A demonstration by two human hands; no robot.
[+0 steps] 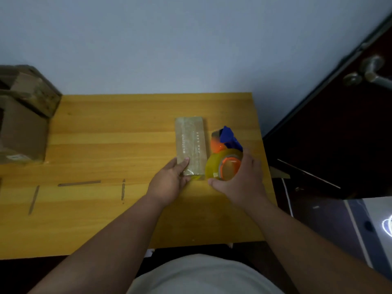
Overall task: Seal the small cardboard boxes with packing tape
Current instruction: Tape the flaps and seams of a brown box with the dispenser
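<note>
A small flat cardboard box [192,141] lies lengthwise on the wooden table [110,128], with shiny clear tape along its top. My left hand [169,181] holds its near left corner, thumb lying on the top face. Just right of the box is a tape dispenser [226,153] with a blue handle, an orange frame and a yellowish roll of packing tape. My right hand [239,179] grips the dispenser around the roll from the right and near side. A short strip of tape sticks out at the box's near end.
Large open cardboard boxes [23,115] stand at the table's far left corner. Thin dark marks [79,183] cross the tabletop on the near left. The table's right edge runs close beside the dispenser, with a dark door [339,132] and its metal handle beyond.
</note>
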